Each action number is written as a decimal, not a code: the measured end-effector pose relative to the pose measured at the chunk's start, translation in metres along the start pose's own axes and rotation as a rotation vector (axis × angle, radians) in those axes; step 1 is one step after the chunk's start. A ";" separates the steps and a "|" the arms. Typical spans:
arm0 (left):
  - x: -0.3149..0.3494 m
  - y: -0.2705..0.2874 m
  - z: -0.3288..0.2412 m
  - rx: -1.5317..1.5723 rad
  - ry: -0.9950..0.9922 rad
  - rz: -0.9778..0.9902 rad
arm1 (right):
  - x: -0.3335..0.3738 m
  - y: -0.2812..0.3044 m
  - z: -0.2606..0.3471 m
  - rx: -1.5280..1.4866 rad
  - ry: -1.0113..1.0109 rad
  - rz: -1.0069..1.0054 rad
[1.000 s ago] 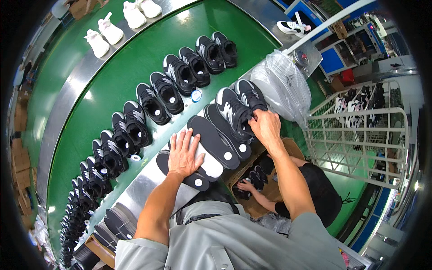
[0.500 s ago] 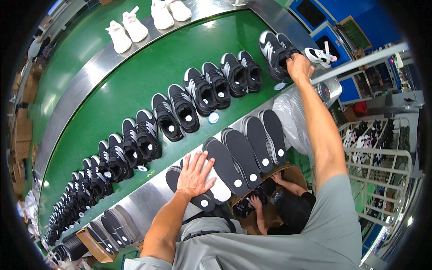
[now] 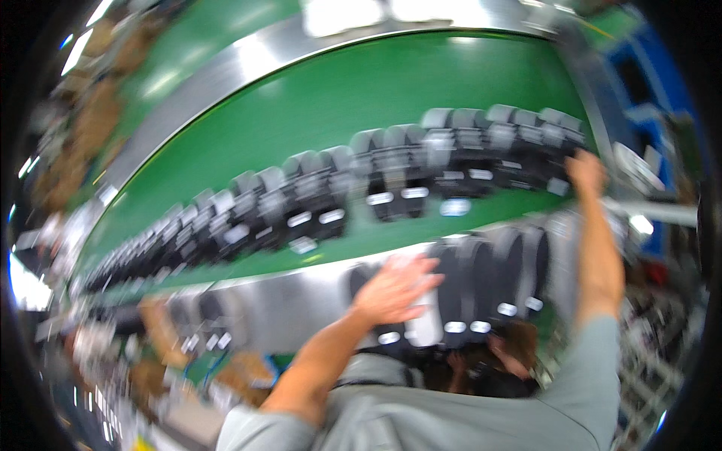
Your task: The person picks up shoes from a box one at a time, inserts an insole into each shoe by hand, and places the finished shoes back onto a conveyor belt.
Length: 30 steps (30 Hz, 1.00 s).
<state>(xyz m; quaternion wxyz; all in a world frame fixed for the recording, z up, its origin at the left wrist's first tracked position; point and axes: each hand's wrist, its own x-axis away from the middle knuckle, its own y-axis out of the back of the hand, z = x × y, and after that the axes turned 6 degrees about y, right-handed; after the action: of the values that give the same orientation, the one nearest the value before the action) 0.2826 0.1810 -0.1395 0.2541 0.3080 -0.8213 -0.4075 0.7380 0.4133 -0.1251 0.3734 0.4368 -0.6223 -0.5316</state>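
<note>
The whole view is smeared by motion. My right hand [image 3: 585, 173] is at the back of the rightmost black sneaker [image 3: 562, 131], its fingers closed on the shoe's heel end. That sneaker stands at the right end of a long row of black sneakers with grey toes. My left hand [image 3: 395, 292] is spread, fingers apart, over a row of dark insoles [image 3: 475, 278] on the metal ledge. Partly under that hand is a white insole-shaped piece [image 3: 425, 325]. Whether the palm touches it, I cannot tell.
Sneakers line the green conveyor belt [image 3: 361, 83] far to the left. White shoes [image 3: 342, 16] stand on the far metal rim. More insoles [image 3: 218, 316] lie beside a cardboard box at lower left. Below the ledge, another person's hand [image 3: 509, 357] shows near a carton.
The view has swung. The rightmost sneakers, earlier apart from the row, now stand close to their neighbours, my right hand with them. My left hand has shifted slightly over the insoles.
</note>
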 end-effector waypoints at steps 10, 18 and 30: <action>0.074 -0.007 0.033 -0.077 -0.238 -0.355 | 0.325 0.074 0.168 -0.481 0.902 -0.060; 0.074 -0.011 0.033 -0.040 -0.236 -0.401 | 0.378 0.027 0.187 -0.285 0.904 -0.158; 0.068 -0.006 0.027 -0.071 -0.235 -0.387 | 0.376 0.032 0.183 -0.272 0.874 -0.162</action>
<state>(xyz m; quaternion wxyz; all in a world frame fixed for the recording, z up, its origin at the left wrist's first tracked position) 0.2206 0.1434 -0.1476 0.0845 0.4010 -0.7559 -0.5105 0.4354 0.1226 -0.1215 0.6119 0.6140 -0.2951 -0.4018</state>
